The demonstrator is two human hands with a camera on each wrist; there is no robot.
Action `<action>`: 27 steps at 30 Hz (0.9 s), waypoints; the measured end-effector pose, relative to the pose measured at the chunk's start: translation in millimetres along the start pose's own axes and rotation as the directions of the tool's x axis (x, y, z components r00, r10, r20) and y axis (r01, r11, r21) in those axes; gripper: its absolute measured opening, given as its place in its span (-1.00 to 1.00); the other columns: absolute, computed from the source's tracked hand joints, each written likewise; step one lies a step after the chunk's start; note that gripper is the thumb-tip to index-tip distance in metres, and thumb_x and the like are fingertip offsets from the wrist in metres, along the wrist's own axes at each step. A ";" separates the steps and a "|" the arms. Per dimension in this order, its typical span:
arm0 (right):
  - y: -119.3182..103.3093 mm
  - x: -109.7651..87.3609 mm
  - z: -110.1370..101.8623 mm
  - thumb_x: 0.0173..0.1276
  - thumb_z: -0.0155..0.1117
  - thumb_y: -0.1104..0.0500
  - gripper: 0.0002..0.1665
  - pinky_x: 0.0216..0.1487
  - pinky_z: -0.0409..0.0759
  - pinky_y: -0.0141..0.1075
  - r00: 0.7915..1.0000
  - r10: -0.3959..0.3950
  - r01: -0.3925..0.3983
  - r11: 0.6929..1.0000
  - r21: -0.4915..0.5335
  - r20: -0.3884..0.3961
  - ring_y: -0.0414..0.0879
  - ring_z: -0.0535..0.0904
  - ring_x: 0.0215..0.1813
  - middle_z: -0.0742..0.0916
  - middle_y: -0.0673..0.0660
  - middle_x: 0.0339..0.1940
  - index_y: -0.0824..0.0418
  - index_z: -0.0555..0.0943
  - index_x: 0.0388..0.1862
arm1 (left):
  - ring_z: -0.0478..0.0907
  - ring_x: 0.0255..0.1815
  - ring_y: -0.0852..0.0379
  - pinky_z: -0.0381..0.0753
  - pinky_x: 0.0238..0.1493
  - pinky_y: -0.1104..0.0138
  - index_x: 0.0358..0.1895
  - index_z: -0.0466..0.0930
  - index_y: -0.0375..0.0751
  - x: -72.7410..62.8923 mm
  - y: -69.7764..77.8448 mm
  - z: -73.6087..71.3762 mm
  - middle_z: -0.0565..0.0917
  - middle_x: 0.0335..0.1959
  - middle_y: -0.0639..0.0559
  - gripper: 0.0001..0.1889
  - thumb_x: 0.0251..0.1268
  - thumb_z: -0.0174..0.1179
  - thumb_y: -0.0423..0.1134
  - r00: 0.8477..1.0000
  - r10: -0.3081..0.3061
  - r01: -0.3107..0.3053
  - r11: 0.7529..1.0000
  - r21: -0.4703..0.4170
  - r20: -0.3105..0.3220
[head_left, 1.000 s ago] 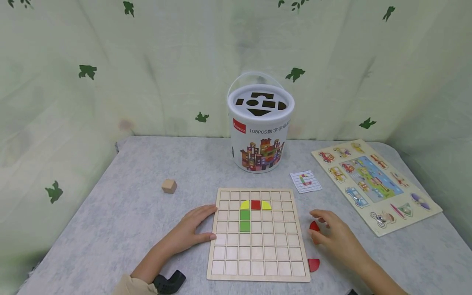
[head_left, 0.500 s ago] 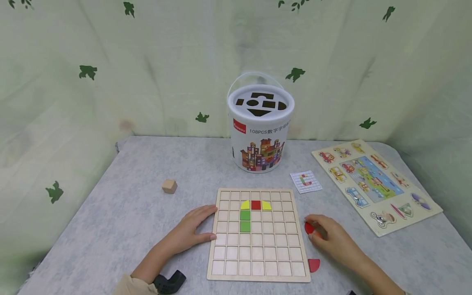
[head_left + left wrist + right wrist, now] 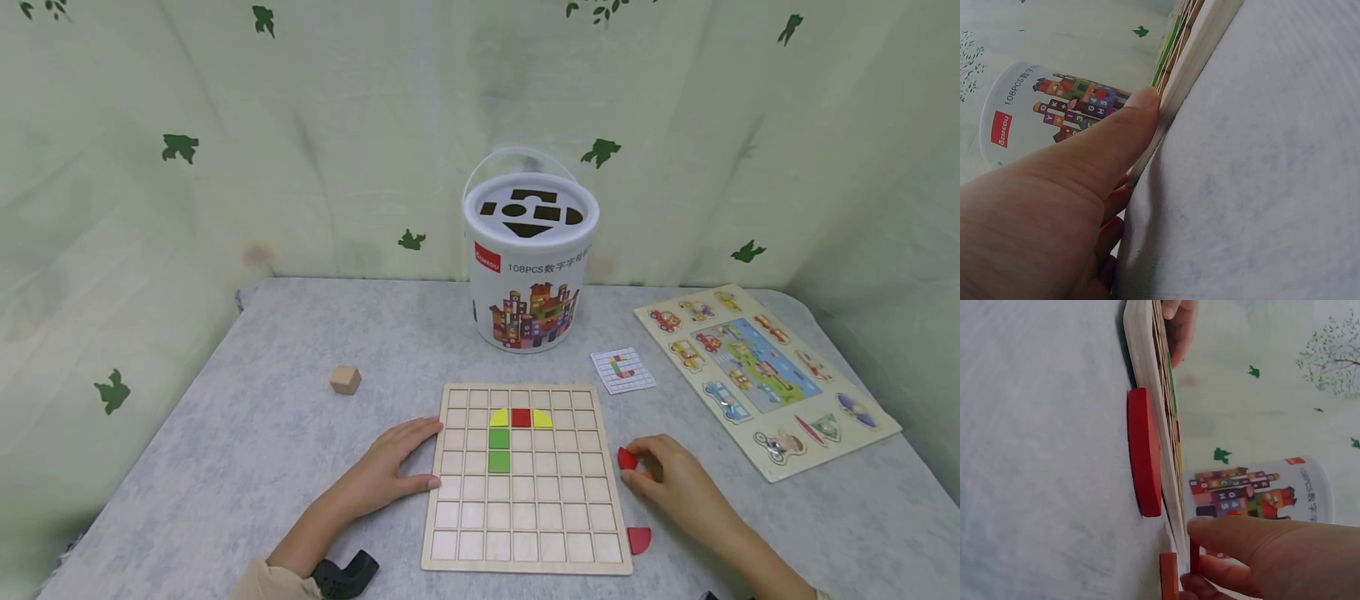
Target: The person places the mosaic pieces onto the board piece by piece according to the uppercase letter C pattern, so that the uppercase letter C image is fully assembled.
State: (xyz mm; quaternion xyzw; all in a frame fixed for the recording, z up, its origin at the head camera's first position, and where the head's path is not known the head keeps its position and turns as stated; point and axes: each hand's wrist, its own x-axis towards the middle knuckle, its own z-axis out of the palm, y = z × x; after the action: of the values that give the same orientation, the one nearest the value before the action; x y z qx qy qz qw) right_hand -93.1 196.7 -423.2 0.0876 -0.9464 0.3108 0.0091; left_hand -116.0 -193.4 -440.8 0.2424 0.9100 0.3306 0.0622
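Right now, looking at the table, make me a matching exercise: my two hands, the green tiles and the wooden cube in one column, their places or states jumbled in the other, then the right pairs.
1. Left hand
2. Green tiles
3. Right hand
4. Wooden cube

A. On the table, left of the grid board
B. Pinching a red piece
C. Touching the grid board's left edge
D. On the grid board, directly below a yellow piece in the head view

Pairs: 1-C, 2-D, 3-B, 4-A
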 end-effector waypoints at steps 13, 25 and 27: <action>-60.1 -10.1 0.0 0.07 0.37 0.23 -0.67 -0.30 0.51 -0.34 0.973 -0.233 0.224 0.946 0.234 0.009 -0.14 0.49 -0.24 0.59 -0.12 -0.25 0.14 0.57 -0.14 | 0.05 0.33 -0.08 0.04 0.22 -0.07 0.34 0.19 -0.08 -0.2 -2.2 1.8 0.22 0.32 -0.01 -0.19 0.01 0.18 0.21 1.000 0.001 -0.001 1.000 0.003 -0.006; -84.0 3.4 47.1 0.14 0.33 0.19 -0.71 -0.24 0.51 -0.38 0.910 -0.380 0.306 0.885 0.352 0.166 -0.16 0.46 -0.20 0.57 -0.18 -0.21 0.04 0.56 -0.12 | 0.06 0.33 -0.08 0.05 0.23 -0.06 0.33 0.19 -0.09 -0.3 -0.5 1.2 0.22 0.32 -0.02 -0.20 0.02 0.19 0.18 1.000 0.009 -0.009 1.000 -0.003 -0.009; -84.6 7.3 54.1 0.15 0.32 0.16 -0.71 -0.20 0.49 -0.39 0.908 -0.374 0.293 0.889 0.352 0.191 -0.18 0.46 -0.19 0.56 -0.19 -0.19 0.03 0.56 -0.11 | 0.06 0.32 -0.08 0.05 0.22 -0.06 0.33 0.20 -0.10 -0.5 -0.3 1.2 0.22 0.32 -0.02 -0.20 0.02 0.19 0.17 1.000 0.011 -0.011 1.000 -0.003 -0.012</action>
State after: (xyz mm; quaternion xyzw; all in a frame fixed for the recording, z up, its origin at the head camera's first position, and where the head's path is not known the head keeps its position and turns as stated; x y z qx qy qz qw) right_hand -83.7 96.7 -416.7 0.2893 -0.8481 0.4380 -0.0723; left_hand -115.3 -193.2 -441.8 0.2453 0.9085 0.3339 0.0551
